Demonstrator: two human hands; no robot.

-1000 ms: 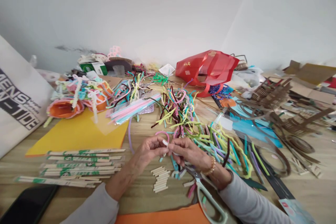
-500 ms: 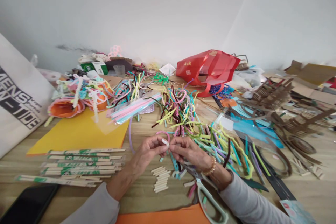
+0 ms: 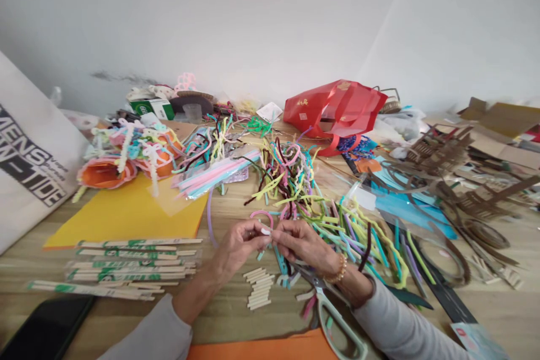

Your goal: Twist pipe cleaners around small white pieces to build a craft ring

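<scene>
Both hands meet over the middle of the table. My left hand point(image 3: 245, 241) pinches a short white fuzzy piece point(image 3: 265, 232), seemingly a bit of pipe cleaner, between thumb and forefinger. The fingertips of my right hand point(image 3: 300, 243) are pressed together at the piece's right end, partly hiding it. A pink pipe cleaner loop point(image 3: 262, 215) shows just behind the fingers. Below the hands lies a small stack of short cut wooden sticks point(image 3: 259, 288). Scissors with pale green handles point(image 3: 337, 323) rest under my right forearm.
Tangled colourful pipe cleaners point(image 3: 295, 174) spread behind and right of the hands. Paper-wrapped chopsticks point(image 3: 130, 261) and yellow sheets point(image 3: 126, 214) lie left, above a black phone point(image 3: 48, 326). An orange sheet point(image 3: 261, 349) is at the front edge. A red bag point(image 3: 333, 107) stands at the back.
The white piece between the fingertips has tilted from slanting upward to nearly level. The hands have barely shifted; everything else stays in place.
</scene>
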